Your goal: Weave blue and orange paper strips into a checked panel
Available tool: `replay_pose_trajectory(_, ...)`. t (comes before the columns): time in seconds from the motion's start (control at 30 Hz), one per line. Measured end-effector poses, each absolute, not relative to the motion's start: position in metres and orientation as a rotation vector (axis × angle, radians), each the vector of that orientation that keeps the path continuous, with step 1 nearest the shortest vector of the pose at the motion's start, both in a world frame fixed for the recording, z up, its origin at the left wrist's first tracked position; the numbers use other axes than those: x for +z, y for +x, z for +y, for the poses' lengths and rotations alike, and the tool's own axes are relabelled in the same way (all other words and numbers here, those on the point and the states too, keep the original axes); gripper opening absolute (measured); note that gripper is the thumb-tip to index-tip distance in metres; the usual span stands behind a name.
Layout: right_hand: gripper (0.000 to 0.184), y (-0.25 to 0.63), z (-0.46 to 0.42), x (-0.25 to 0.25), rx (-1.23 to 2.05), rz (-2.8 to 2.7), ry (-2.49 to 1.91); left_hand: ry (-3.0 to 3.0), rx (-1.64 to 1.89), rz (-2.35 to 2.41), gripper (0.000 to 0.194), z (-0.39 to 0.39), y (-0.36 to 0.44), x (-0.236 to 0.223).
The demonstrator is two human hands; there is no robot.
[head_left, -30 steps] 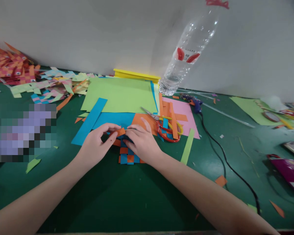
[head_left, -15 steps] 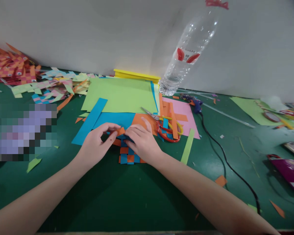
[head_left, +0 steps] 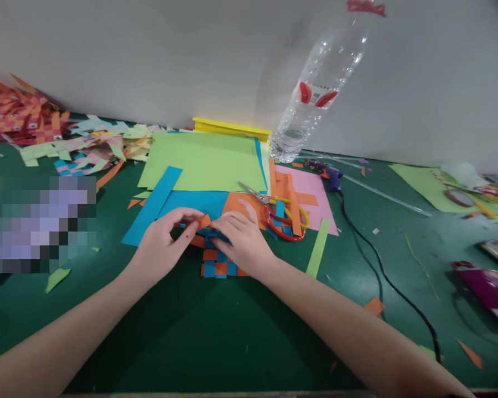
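A blue and orange woven paper piece lies on the green table, its upper part hidden under my fingers. My left hand pinches a small orange paper strip between thumb and fingertips at the top of the weave. My right hand rests over the weave's right side. Its fingers are bent together with the tips at the woven strips, and what exactly they grip is partly hidden. Just right of this hand lie scissors with red and yellow handles, among orange and blue strips.
Behind my hands lies a stack of green paper sheets, a blue strip across its corner. A clear plastic bottle leans at the wall. A glue gun trails a black cord rightward. Paper scraps heap at left; a purple object lies far right.
Almost nothing differs. Both hands hold the same place at the weave, with only very slight finger movement.
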State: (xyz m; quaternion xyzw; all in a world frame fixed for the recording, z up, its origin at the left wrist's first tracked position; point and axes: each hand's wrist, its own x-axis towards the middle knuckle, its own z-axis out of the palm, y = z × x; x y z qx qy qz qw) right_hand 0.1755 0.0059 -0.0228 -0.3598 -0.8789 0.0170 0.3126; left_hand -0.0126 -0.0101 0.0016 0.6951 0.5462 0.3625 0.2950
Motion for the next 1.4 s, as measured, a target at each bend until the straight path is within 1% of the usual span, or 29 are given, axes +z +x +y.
replay_pose_trajectory(0.13,0.014,0.178,0.006,-0.018,0.088,-2.290,-0.847,1.859,0.969,1.452,0.022,-0.009,-0.013,0.001)
replay_pose_trajectory(0.33,0.016,0.182,0.005,-0.014,0.062,-2.291,-0.645,1.832,0.963,1.439,0.025,-0.008,-0.014,-0.001)
replay_pose_trajectory(0.7,0.018,0.185,-0.004,-0.002,-0.339,-2.400,-0.361,1.740,1.009,1.453,0.033,-0.010,-0.015,0.003)
replay_pose_trajectory(1.0,0.018,0.184,-0.010,-0.001,-0.571,-2.450,-0.253,1.761,1.050,1.261,0.025,-0.013,-0.011,0.006)
replay_pose_trajectory(1.1,0.018,0.184,-0.010,0.000,-0.595,-2.449,-0.267,1.778,1.038,1.250,0.022,-0.013,-0.011,0.004)
replay_pose_trajectory(1.2,0.017,0.184,-0.010,0.001,-0.608,-2.444,-0.262,1.749,1.008,1.339,0.019,-0.012,-0.012,0.004)
replay_pose_trajectory(1.3,0.017,0.184,-0.010,0.000,-0.612,-2.448,-0.259,1.685,0.927,1.393,0.020,-0.014,-0.012,0.005)
replay_pose_trajectory(1.4,0.020,0.184,-0.011,-0.003,-0.613,-2.476,-0.244,1.666,0.912,1.338,0.022,-0.016,-0.011,0.007)
